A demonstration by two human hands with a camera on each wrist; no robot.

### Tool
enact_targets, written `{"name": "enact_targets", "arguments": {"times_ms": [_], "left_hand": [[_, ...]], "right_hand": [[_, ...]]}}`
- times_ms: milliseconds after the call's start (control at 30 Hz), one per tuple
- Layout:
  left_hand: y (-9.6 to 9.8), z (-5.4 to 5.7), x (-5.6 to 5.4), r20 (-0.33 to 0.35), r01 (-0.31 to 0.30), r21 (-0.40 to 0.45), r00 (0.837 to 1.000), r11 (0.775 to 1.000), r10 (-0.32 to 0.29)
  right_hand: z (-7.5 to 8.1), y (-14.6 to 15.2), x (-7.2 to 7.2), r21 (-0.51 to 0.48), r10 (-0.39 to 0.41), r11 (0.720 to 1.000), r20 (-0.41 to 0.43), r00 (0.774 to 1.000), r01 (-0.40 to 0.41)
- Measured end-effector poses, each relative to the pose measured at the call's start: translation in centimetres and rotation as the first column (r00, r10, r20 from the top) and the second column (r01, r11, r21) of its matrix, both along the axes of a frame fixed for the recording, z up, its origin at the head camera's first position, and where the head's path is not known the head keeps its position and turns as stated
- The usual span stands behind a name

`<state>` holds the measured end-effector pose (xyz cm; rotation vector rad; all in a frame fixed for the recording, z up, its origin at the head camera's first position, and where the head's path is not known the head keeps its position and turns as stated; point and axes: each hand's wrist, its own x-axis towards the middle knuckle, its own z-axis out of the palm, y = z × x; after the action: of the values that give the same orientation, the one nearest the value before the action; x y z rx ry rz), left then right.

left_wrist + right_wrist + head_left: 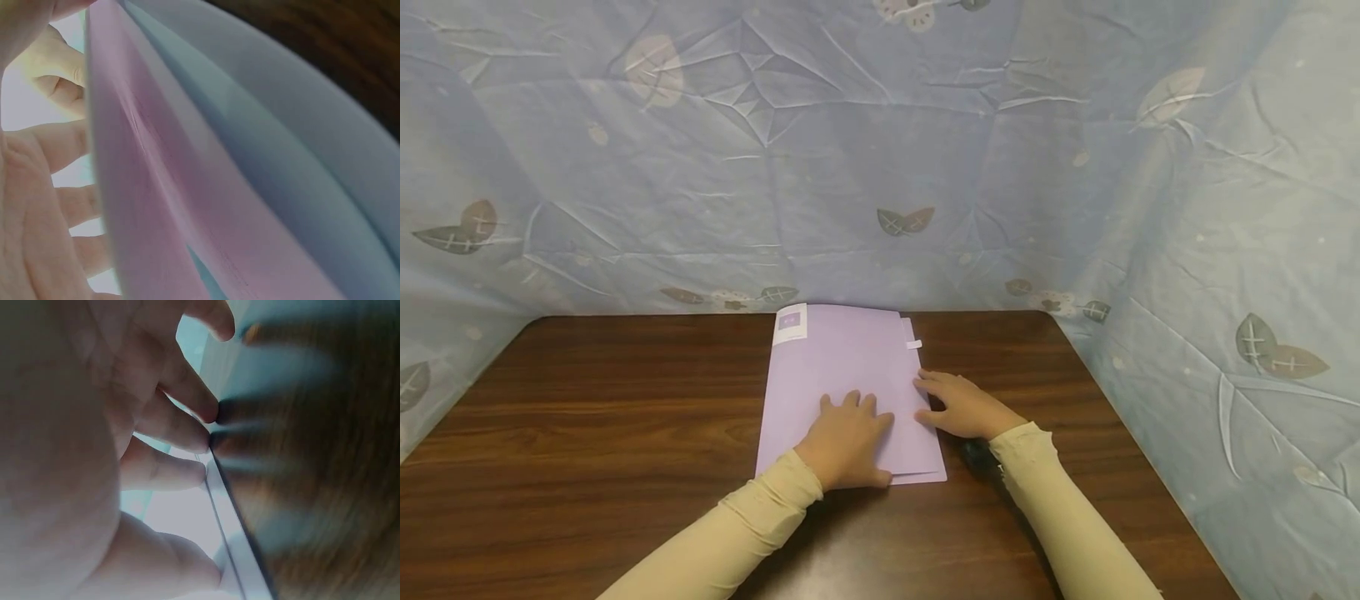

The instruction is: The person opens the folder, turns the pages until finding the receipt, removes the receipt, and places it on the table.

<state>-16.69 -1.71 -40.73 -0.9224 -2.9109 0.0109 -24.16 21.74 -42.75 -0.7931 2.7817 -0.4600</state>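
Note:
A light purple folder (842, 350) lies closed on the table, with a white label (791, 323) at its upper left corner and a small white tab (913, 344) on its right edge. My left hand (850, 442) rests on the lower part of the cover, fingers spread, thumb by the bottom edge. In the left wrist view, the folder's layers (187, 187) stand slightly apart at that edge. My right hand (966, 406) touches the right edge, its fingertips on the folder's side. In the right wrist view, these fingers (181, 422) are extended along the folder's rim (231, 531).
The brown wood-grain table (602, 433) extends to both sides of the folder. A pale blue curtain (835, 167) with leaf prints hangs behind the table and along its right side. A small black object (977, 457) sits under the right wrist.

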Motion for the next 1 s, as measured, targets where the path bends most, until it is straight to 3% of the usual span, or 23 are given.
{"name": "enact_targets", "arguments": {"times_ms": [300,533,833,1000], "left_hand": [[0.3,0.3,0.6,0.020,-0.008,-0.036,1.000,0.999,0.008],[0.7,0.3,1.6,-0.039,-0.008,-0.069,0.999,0.998,0.006],[0.7,0.1,1.5,-0.088,-0.007,-0.006,0.996,1.000,0.006],[0.5,0.1,1.3,-0.082,-0.004,0.032,0.997,0.999,0.006]], "right_hand": [[-0.2,0.5,-0.2,-0.029,0.024,0.999,0.009,1.000,-0.023],[0.1,0.5,-0.1,-0.035,0.037,0.999,0.015,0.999,-0.036],[0.2,0.6,-0.2,-0.048,0.045,0.998,0.025,0.999,-0.044],[0.2,0.7,-0.1,-0.047,0.043,0.998,0.023,0.999,-0.041]]}}
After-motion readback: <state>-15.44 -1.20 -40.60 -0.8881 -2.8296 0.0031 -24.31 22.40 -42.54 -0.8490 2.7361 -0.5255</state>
